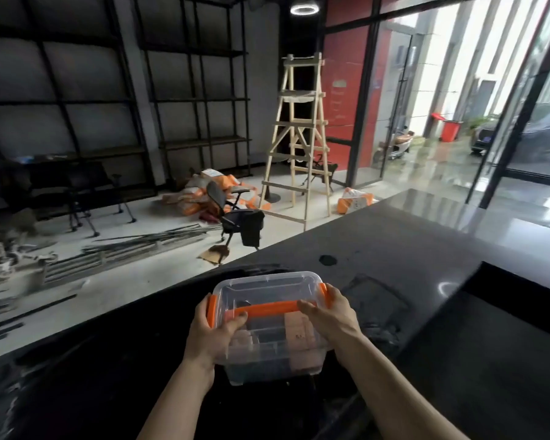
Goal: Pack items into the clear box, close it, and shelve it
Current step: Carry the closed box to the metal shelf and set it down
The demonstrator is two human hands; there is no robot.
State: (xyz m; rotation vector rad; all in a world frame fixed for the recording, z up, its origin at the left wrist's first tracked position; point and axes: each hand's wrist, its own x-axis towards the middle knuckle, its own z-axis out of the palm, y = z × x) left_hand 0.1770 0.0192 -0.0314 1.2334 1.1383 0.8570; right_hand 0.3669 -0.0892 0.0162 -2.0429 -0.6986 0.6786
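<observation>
While both hands grip its ends, the clear box (269,325) sits between them.

Clear glossy plastic box (269,315); polished, seemingly stone counter (410,236); raw wooden ladder (299,138).

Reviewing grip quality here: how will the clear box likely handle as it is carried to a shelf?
The clear box looks like rigid plastic, so it should hold its shape. Its smooth walls may be slippery, though the left hand and right hand grip both ends. Items visible inside may shift if it tilts.
</observation>
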